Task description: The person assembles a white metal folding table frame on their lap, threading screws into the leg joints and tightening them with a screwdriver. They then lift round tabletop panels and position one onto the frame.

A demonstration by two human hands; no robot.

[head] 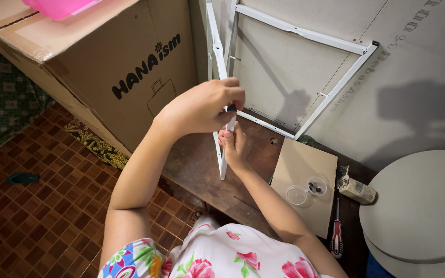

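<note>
Both hands are working one white metal frame [222, 103]: right hand [233, 146] is gripping its bar steady from below, left hand [202, 108] is pinching a small dark fastener [231, 108] against it.

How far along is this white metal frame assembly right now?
Looks done: several white bars of the frame already join at corners against the wall. In hand: the left hand and right hand both grip one white upright bar, working at a small dark part. Apparently left: small dark pieces sit in a clear cup, and the red-handled screwdriver lies unused.
</note>
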